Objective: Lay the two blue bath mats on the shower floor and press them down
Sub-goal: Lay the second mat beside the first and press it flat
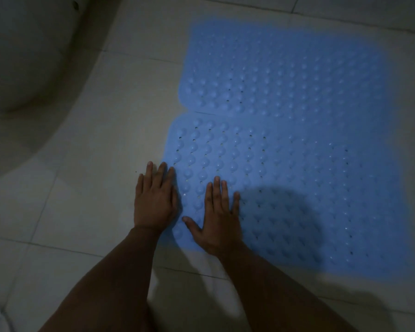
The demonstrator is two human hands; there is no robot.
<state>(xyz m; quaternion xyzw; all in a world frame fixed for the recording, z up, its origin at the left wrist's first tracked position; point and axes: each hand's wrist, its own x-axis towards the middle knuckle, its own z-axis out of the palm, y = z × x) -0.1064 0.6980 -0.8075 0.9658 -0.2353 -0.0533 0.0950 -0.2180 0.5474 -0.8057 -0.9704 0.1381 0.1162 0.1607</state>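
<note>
- Near mat [285, 200] and far mat [285, 73] lie edge to edge on the floor [82, 188].
- Left hand [153, 202] flat over the near mat's left edge; right hand [219, 216] flat on it; neither grasps.
- Risk: uneven pressing may leave suckers unstuck, or slide the mat.

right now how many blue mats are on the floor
2. The far mat lies flat on the tiles, the near mat abuts it, with the right hand flat on it and the left hand at its left edge.

Single head-worn view, looking steeply down and forward from close above the tiled floor [86, 212]. Both forearms enter from the bottom edge. No second view is present, so no overlap applies.
</note>
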